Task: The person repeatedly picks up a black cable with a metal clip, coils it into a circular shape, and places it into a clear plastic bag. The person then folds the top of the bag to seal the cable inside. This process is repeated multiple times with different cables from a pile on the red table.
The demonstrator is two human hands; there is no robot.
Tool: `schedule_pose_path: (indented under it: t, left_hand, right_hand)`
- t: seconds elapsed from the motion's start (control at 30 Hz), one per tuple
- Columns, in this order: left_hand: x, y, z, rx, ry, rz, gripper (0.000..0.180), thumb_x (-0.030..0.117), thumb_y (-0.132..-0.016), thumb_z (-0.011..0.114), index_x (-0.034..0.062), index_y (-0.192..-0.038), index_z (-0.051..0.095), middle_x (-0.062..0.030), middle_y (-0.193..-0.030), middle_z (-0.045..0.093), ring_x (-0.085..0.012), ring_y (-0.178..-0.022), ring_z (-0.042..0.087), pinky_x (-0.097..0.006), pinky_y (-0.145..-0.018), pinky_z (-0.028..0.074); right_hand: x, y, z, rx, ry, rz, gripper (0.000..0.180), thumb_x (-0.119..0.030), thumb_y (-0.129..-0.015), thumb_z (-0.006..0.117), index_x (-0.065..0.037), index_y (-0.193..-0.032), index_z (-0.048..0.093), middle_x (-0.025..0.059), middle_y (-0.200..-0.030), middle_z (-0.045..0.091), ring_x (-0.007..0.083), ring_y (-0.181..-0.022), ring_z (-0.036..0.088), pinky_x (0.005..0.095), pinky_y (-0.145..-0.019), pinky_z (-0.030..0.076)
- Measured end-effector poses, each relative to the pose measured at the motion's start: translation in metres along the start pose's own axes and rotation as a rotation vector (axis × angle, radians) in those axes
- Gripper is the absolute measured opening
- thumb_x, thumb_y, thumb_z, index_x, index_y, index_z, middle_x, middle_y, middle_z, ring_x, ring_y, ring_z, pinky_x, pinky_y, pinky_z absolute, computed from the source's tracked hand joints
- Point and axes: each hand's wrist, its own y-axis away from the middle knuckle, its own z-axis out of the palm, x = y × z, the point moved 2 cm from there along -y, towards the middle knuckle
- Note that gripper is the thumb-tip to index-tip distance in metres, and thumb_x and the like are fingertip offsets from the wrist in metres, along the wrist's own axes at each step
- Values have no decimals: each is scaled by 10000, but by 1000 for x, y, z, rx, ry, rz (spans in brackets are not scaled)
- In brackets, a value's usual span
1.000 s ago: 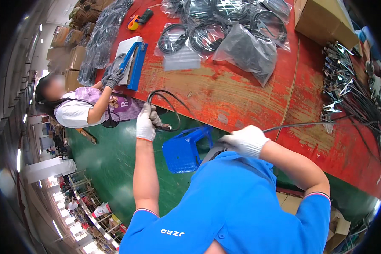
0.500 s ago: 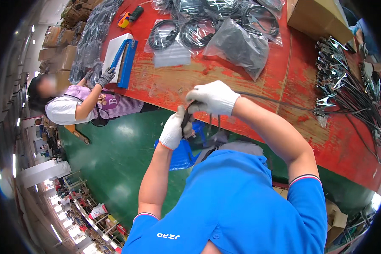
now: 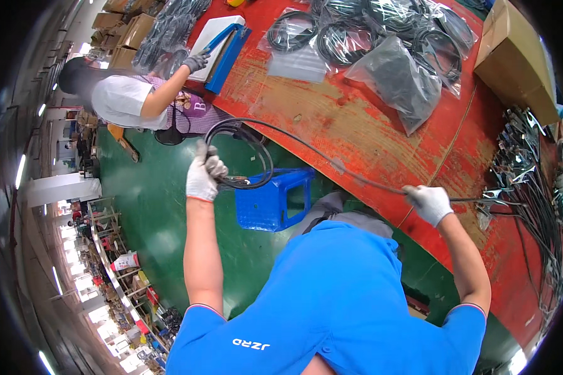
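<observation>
My left hand [image 3: 206, 172], in a white glove, is closed around several loops of a black cable [image 3: 271, 161] and holds them up over the floor left of the table. From the coil the cable runs right, across the table's near edge, to my right hand [image 3: 429, 203]. That hand, gloved in white too, is closed on the cable's straight run. Past it the cable goes on to a pile of black cables with metal clamps [image 3: 513, 169] on the table's right side. A short end with a small metal-looking tip sticks out beside my left hand.
On the worn red table [image 3: 356, 137] lie bagged cable coils [image 3: 341, 44] and a grey plastic bag [image 3: 400, 81]. A cardboard box [image 3: 516, 56] stands at the far right. A blue stool [image 3: 263, 203] is below the near edge. At the left, a co-worker [image 3: 131, 100] handles a blue-and-white device [image 3: 222, 56].
My hands have moved apart, the left one leftward and the right one rightward along the cable. The loops now hang spread open from my left hand. The view has shifted.
</observation>
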Motion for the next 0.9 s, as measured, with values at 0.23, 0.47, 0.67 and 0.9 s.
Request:
schedule_pose_path:
  t: [0.23,0.47,0.67,0.9]
  left_hand:
    - [-66,7,80,-30,-425,-57,495,555,-1031,601,86,-878,557,27,-596,375,-121,-512,404,-317,-525,405]
    - [-136,25,168,-344,-718,-115,472,489,-1072,555,65,-872,611,-75,-721,683,-147,-654,638,-304,-642,508]
    - [-179,57,253,-613,-830,-200,561,579,-1056,533,39,-967,657,-20,-716,612,-114,-619,560,-289,-586,458]
    - [-145,82,284,-788,-1143,-434,182,207,-904,683,45,-972,637,13,-676,566,-53,-487,441,-261,-442,328]
  right_hand:
    - [-101,-46,-79,-11,-136,-389,172,-307,-892,655,-151,-935,716,128,-792,703,364,-767,707,502,-662,551]
    - [-90,-40,-84,59,-346,-414,233,-374,-932,665,-165,-1002,740,130,-861,720,378,-828,700,499,-723,552]
    - [-74,-41,-98,414,-421,-379,231,-387,-956,680,-220,-1109,727,72,-926,726,326,-829,710,453,-710,560]
    - [36,-12,-57,386,-38,-23,193,-315,-893,730,-157,-969,649,107,-834,683,363,-765,698,476,-643,548]
